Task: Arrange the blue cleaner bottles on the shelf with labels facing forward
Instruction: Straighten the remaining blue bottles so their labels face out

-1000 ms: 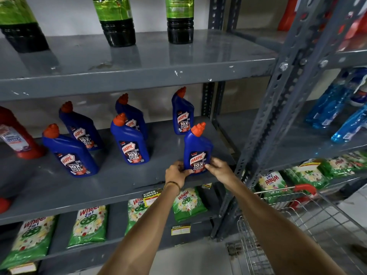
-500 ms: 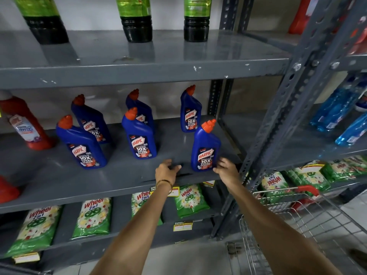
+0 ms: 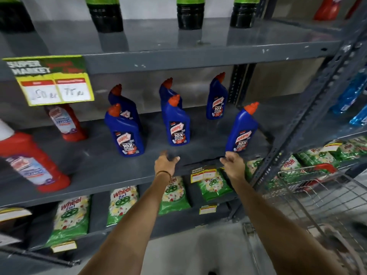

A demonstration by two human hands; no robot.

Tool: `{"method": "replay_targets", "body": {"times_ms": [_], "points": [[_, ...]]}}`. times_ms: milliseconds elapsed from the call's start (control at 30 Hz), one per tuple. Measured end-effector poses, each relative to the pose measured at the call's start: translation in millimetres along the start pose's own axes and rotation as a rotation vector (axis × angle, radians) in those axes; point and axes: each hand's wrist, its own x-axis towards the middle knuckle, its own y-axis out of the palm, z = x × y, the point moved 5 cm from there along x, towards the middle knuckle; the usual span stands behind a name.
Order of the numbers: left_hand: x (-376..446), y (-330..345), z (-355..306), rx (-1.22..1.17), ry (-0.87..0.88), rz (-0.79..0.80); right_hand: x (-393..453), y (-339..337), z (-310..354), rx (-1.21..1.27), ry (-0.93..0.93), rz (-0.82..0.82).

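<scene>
Several blue cleaner bottles with orange caps stand upright on the grey middle shelf (image 3: 95,171). The front-right bottle (image 3: 241,129) shows its label, as do the front-middle bottle (image 3: 176,126), the front-left bottle (image 3: 125,132) and a back-right bottle (image 3: 217,98). Two more stand partly hidden behind the front ones, the left one (image 3: 124,104) and the middle one (image 3: 168,89). My left hand (image 3: 165,163) rests at the shelf's front edge, fingers loosely curled, holding nothing. My right hand (image 3: 233,162) hovers just below the front-right bottle, apart from it and empty.
Red cleaner bottles (image 3: 29,161) stand at the shelf's left, under a yellow-green price tag (image 3: 51,80). Green-black bottles (image 3: 189,14) line the top shelf. Green detergent packets (image 3: 123,203) fill the lower shelf. A wire shopping cart (image 3: 317,195) stands at right beside the rack post (image 3: 309,108).
Both hands let go of the front-right bottle and drew back to the shelf's front edge; my left hand slid left. The view shifted left, bringing the price tag and red bottles in.
</scene>
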Motion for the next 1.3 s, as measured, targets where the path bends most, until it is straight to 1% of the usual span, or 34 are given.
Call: {"method": "replay_targets", "body": {"times_ms": [133, 267, 367, 467, 633, 767, 833, 1000, 1300], "points": [[10, -19, 4, 0.007, -0.001, -0.001, -10, 41, 21, -0.058, -0.034, 0.139], [25, -29, 4, -0.068, -0.022, -0.03, -2, 76, 44, -0.09, -0.051, 0.235], [38, -29, 2, -0.131, -0.041, -0.034, 11, 96, 50, -0.08, -0.033, 0.266], [54, -24, -1, -0.129, -0.043, -0.022, 25, 113, 51, -0.058, 0.009, 0.335], [74, -11, -17, -0.111, 0.023, 0.034, 42, 130, 56, -0.043, 0.028, 0.477], [80, -7, -27, -0.047, 0.091, 0.087, 49, 140, 59, -0.069, -0.072, 0.594], [79, -7, -28, -0.045, 0.095, 0.102, 50, 143, 59, -0.058, -0.097, 0.592], [72, -10, -28, -0.06, 0.062, 0.05, 47, 137, 60, 0.006, -0.101, 0.536], [41, -14, -16, -0.104, 0.063, 0.035, 16, 115, 55, 0.018, -0.139, 0.548]]}}
